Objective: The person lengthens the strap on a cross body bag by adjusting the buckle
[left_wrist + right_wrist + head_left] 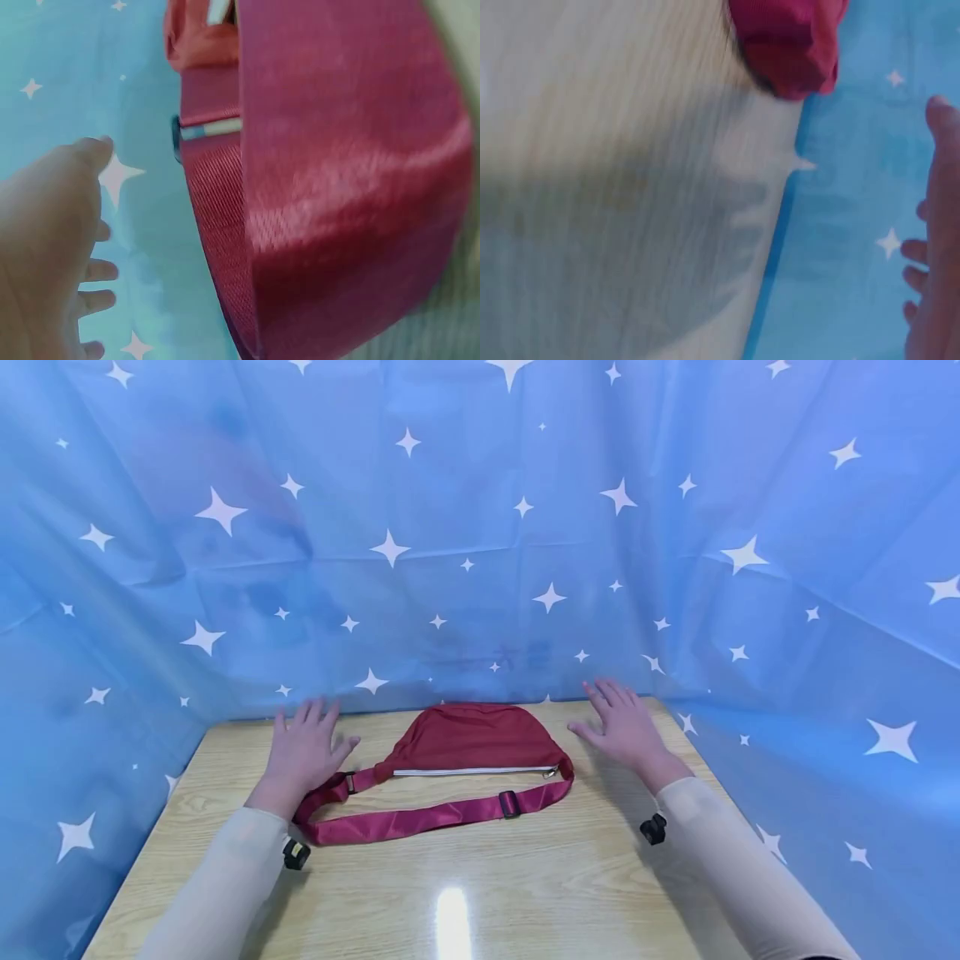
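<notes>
Okay, so the red waist bag sat at the far side of the table, right near its back edge, long zip facing the person. That edge was my first worry: a shove toward 12 o'clock (bag as the clock's centre, 12 away from the person) could've sent it over, with only the curtain behind it.

The strap looped round through 6 o'clock and bunched up near 8, with a slider at about 5 and a buckle between 8 and 9. Lifting just the bag could've twisted that loop or dragged it along, since it lay loose. The metal zip pull, at about 4, might've caught on something too.

Neither hand had a grip on anything. The left hand was at 9 with fingers spread apart, and its little wrist camera was near the strap, so snagging seemed the likeliest mess to me. Couldn't tell if wrist and strap touched. The right hand, at 3, had its thumb apart from its fingers, clear of the bag.
</notes>
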`<state>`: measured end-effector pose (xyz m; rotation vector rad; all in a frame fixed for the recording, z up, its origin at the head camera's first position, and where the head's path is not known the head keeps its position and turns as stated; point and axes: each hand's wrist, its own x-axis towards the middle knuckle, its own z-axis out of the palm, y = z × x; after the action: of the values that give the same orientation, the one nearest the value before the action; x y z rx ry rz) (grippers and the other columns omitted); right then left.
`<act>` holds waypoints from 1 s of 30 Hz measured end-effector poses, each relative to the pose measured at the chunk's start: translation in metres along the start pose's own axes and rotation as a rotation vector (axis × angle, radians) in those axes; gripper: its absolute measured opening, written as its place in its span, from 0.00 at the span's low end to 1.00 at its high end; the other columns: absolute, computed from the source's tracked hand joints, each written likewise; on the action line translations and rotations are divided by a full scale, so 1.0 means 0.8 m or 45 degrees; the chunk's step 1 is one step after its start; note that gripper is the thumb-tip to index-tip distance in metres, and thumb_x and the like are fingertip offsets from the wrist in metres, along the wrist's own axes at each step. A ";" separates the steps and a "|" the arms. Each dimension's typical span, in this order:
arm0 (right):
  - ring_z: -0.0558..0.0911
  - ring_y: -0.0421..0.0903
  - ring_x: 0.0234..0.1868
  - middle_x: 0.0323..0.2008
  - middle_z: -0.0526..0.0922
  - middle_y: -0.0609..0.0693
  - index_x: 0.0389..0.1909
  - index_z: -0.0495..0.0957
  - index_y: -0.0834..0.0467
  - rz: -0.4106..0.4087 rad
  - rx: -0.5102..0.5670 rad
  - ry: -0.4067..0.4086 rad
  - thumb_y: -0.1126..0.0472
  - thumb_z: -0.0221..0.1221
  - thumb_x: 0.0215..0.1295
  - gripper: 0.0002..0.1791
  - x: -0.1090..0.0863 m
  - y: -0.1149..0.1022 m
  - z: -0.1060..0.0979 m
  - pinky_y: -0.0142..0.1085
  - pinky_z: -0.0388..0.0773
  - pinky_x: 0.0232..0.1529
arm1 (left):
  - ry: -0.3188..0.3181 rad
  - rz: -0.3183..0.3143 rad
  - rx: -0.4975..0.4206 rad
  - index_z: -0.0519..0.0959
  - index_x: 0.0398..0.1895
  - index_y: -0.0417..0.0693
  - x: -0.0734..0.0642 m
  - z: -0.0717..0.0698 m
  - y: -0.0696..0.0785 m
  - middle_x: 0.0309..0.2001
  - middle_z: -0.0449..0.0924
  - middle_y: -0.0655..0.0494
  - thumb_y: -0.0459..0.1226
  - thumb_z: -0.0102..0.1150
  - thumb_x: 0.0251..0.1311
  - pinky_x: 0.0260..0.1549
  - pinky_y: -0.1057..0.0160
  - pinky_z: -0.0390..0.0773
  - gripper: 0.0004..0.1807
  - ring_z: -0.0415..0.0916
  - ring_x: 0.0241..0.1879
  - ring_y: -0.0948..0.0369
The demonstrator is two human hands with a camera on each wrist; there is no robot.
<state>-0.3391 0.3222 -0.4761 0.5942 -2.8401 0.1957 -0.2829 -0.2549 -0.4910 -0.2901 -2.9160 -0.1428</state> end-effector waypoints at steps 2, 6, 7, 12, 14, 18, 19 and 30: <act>0.55 0.70 0.85 0.85 0.59 0.67 0.88 0.58 0.59 -0.038 0.084 0.037 0.30 0.58 0.79 0.52 -0.008 -0.006 0.001 0.68 0.49 0.82 | 0.016 0.008 -0.037 0.65 0.84 0.38 -0.005 -0.002 0.005 0.81 0.63 0.31 0.61 0.54 0.81 0.75 0.23 0.53 0.44 0.59 0.80 0.32; 0.62 0.71 0.81 0.82 0.64 0.67 0.84 0.64 0.61 -0.081 0.254 0.072 0.38 0.66 0.77 0.47 -0.023 -0.022 0.003 0.71 0.57 0.78 | 0.027 0.048 -0.152 0.74 0.76 0.36 -0.016 -0.005 0.019 0.73 0.73 0.32 0.55 0.62 0.79 0.69 0.25 0.65 0.37 0.69 0.73 0.33; 0.63 0.70 0.81 0.81 0.65 0.66 0.84 0.65 0.60 -0.085 0.290 0.070 0.39 0.68 0.76 0.46 -0.026 -0.027 0.003 0.71 0.58 0.77 | 0.031 0.062 -0.180 0.75 0.74 0.36 -0.019 -0.006 0.023 0.71 0.74 0.33 0.54 0.63 0.78 0.68 0.26 0.67 0.35 0.71 0.72 0.33; 0.66 0.68 0.80 0.79 0.68 0.64 0.82 0.70 0.59 -0.111 0.402 0.038 0.41 0.71 0.74 0.44 -0.037 -0.050 0.004 0.69 0.61 0.77 | 0.049 0.125 -0.259 0.78 0.71 0.38 -0.029 -0.005 0.046 0.67 0.78 0.38 0.51 0.66 0.77 0.66 0.29 0.71 0.31 0.74 0.69 0.37; 0.68 0.68 0.78 0.78 0.70 0.64 0.80 0.72 0.59 -0.135 0.422 0.032 0.41 0.72 0.73 0.43 -0.040 -0.059 0.007 0.68 0.63 0.76 | 0.056 0.148 -0.284 0.79 0.70 0.39 -0.032 -0.005 0.057 0.66 0.79 0.39 0.50 0.67 0.77 0.65 0.31 0.73 0.29 0.75 0.68 0.38; 0.73 0.64 0.74 0.74 0.75 0.61 0.77 0.75 0.60 -0.206 0.430 0.044 0.43 0.75 0.71 0.41 -0.046 -0.078 0.014 0.65 0.70 0.73 | 0.085 0.231 -0.328 0.82 0.67 0.39 -0.036 0.001 0.078 0.63 0.81 0.42 0.47 0.70 0.75 0.62 0.33 0.77 0.27 0.79 0.63 0.40; 0.75 0.63 0.73 0.72 0.76 0.60 0.76 0.76 0.61 -0.229 0.434 0.049 0.44 0.75 0.70 0.41 -0.047 -0.083 0.016 0.64 0.72 0.72 | 0.094 0.255 -0.341 0.83 0.66 0.40 -0.036 0.003 0.084 0.61 0.82 0.43 0.47 0.71 0.74 0.61 0.35 0.78 0.26 0.80 0.62 0.42; 0.81 0.52 0.66 0.64 0.83 0.52 0.70 0.80 0.60 -0.332 0.464 -0.074 0.43 0.75 0.71 0.35 -0.063 -0.138 0.045 0.54 0.79 0.67 | -0.099 0.467 -0.582 0.83 0.68 0.46 -0.041 0.036 0.146 0.60 0.83 0.52 0.50 0.71 0.75 0.61 0.44 0.83 0.26 0.84 0.58 0.52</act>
<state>-0.2562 0.2345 -0.5147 1.0493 -2.7599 0.6651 -0.2329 -0.1437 -0.5175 -0.9083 -2.8083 -0.7518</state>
